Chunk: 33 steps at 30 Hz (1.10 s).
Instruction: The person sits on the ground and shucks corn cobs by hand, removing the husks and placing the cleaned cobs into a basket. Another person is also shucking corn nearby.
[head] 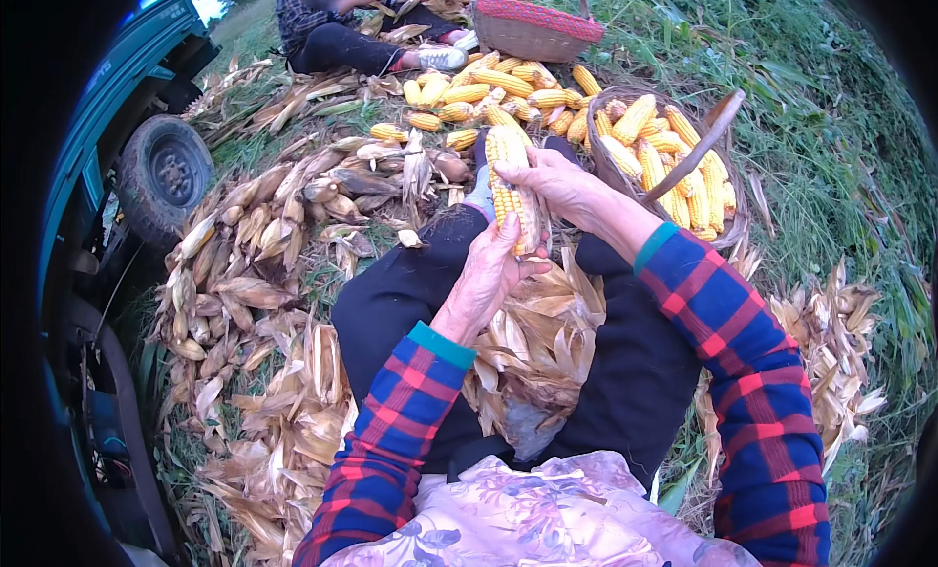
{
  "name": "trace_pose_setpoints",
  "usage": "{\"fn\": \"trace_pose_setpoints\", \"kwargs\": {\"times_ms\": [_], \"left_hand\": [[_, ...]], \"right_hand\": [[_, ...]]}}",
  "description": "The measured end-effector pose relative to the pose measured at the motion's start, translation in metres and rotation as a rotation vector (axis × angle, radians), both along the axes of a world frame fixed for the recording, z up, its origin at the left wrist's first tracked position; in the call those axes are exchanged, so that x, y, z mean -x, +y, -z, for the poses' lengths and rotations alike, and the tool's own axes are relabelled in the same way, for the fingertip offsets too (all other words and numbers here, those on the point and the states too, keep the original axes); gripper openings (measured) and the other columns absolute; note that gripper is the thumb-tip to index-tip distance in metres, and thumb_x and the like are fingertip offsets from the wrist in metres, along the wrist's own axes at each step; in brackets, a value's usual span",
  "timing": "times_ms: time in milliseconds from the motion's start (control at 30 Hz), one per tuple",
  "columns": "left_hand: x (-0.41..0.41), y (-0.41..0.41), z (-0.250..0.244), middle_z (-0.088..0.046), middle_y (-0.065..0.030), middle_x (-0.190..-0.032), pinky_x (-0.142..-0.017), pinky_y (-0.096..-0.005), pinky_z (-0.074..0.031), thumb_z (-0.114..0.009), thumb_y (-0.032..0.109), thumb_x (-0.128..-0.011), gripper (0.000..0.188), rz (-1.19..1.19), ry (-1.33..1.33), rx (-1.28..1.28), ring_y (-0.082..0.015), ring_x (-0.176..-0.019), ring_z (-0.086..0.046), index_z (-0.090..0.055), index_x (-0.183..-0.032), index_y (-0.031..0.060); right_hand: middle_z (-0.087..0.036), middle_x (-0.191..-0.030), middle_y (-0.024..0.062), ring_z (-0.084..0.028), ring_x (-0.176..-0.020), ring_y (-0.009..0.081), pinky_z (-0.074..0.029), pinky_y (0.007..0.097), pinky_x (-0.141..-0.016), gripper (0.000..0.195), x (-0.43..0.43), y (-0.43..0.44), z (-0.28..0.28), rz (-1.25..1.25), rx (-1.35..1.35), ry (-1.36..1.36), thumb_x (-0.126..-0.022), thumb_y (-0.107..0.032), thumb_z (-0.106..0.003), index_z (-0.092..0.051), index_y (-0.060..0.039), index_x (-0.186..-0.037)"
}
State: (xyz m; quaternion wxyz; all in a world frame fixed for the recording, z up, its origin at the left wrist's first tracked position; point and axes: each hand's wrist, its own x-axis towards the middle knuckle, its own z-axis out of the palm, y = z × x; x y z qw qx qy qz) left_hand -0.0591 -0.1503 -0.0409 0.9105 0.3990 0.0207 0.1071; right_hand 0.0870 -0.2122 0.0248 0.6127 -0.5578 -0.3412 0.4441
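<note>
A husked yellow ear of corn (506, 172) is held upright between both hands over my lap. My left hand (492, 274) grips its lower end, with the thumb on the kernels. Around its right side, near the middle, closes my right hand (558, 184). The ear's right side looks pale and has few kernels. Loose dry husks (546, 329) lie between my legs below the hands. Beyond the ear, a heap of husked corn (506, 90) lies on the ground. A wicker basket (735, 222) with a wooden handle, holding husked ears, stands to the right.
Unhusked ears (249, 222) form a pile at left, with loose husks (293, 428) nearer me. A teal vehicle with a muddy wheel (167, 172) stands farther left. Another person (344, 43) sits at the upper left, beside a red-rimmed basket (531, 35). Grass (821, 142) borders the right.
</note>
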Motion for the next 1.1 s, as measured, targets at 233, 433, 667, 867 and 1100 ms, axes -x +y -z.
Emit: {"fn": "trace_pose_setpoints", "kwargs": {"times_ms": [233, 433, 667, 867, 1100], "left_hand": [[0.005, 0.007, -0.001, -0.052, -0.0104, -0.115, -0.086, -0.0355, -0.05, -0.046, 0.039, -0.1, 0.046, 0.128, -0.141, 0.191, -0.0169, -0.092, -0.051, -0.042, -0.132, 0.0062], [0.006, 0.008, -0.005, -0.05, -0.0099, -0.117, -0.087, -0.0364, -0.049, -0.052, 0.039, -0.097, 0.051, 0.181, -0.222, 0.205, -0.0168, -0.092, -0.051, -0.04, -0.135, 0.0066], [0.005, 0.001, -0.001, -0.055, -0.0103, -0.119, -0.09, -0.0387, -0.051, -0.056, 0.037, -0.095, 0.048, -0.026, -0.117, -0.033, -0.0163, -0.096, -0.057, -0.044, -0.13, 0.0061], [0.005, -0.003, -0.001, -0.055, -0.0102, -0.119, -0.091, -0.0394, -0.049, -0.056, 0.036, -0.096, 0.046, -0.072, -0.097, -0.102, -0.016, -0.098, -0.059, -0.044, -0.128, 0.0068], [0.006, -0.004, -0.005, -0.054, -0.0097, -0.12, -0.092, -0.04, -0.049, -0.056, 0.036, -0.096, 0.046, -0.111, -0.08, -0.134, -0.0157, -0.099, -0.058, -0.043, -0.129, 0.007]], "right_hand": [[-0.057, -0.124, 0.0075, -0.055, -0.11, 0.0154, -0.043, 0.0317, -0.097, 0.057, 0.005, -0.004, -0.014, -0.113, -0.144, 0.086, -0.087, -0.013, -0.068, -0.043, 0.0023, -0.136], [-0.053, -0.132, 0.01, -0.053, -0.116, 0.0166, -0.042, 0.0329, -0.1, 0.065, -0.003, -0.005, -0.015, -0.193, -0.297, 0.143, -0.086, -0.016, -0.069, -0.038, 0.0025, -0.141], [-0.068, -0.105, 0.0105, -0.063, -0.096, 0.0152, -0.049, 0.0303, -0.088, 0.039, 0.013, -0.007, -0.028, 0.211, -0.277, -0.14, -0.08, -0.013, -0.075, -0.063, 0.0033, -0.112], [-0.065, -0.095, 0.0049, -0.06, -0.089, 0.0106, -0.048, 0.0272, -0.081, 0.024, 0.008, -0.011, -0.027, 0.246, -0.224, -0.272, -0.079, -0.013, -0.077, -0.062, -0.0023, -0.095], [-0.065, -0.084, 0.0029, -0.06, -0.077, 0.0095, -0.049, 0.0252, -0.073, 0.017, 0.012, -0.008, -0.025, 0.281, -0.267, -0.191, -0.079, -0.008, -0.075, -0.063, -0.0023, -0.089]]}}
